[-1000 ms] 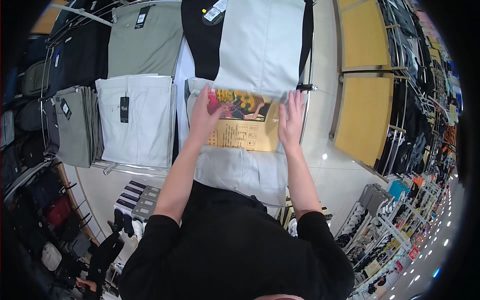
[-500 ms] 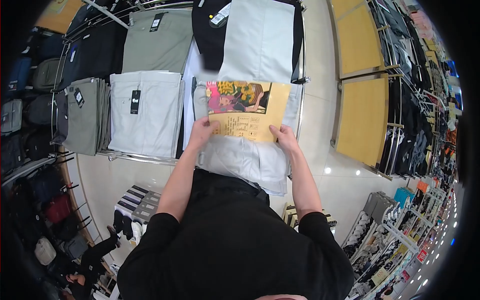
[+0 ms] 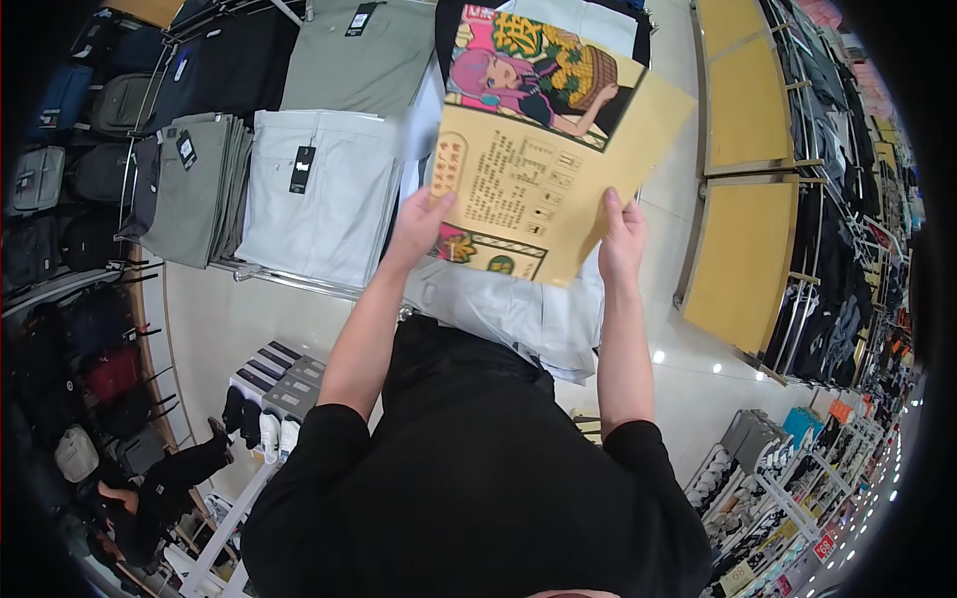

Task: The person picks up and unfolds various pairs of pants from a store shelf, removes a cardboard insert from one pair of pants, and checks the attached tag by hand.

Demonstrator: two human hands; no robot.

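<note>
A yellow printed cardboard sheet [image 3: 578,169] is held up between my two hands, tilted, with a pink-haired cartoon figure, fruit and printed text on its face. My left hand [image 3: 423,227] pinches its left edge, thumb on the front. On the right edge, my right hand [image 3: 622,237] grips it the same way. Below the sheet lie light grey folded trousers [image 3: 498,304], partly hidden by it. Another pair of pale trousers [image 3: 618,25] shows behind the sheet's top.
Left of the sheet, white trousers [image 3: 329,214] with a black tag and green-grey trousers [image 3: 194,199] lie on a metal rack. Wooden panels [image 3: 743,269] of another rack stand to the right. Shoe boxes [image 3: 289,384] sit on the floor; a person [image 3: 164,488] is at lower left.
The cardboard sheet has come up off the trousers toward me, looking larger, and tilted clockwise. Both hands rose with it, still gripping its edges. The view has shifted slightly.
</note>
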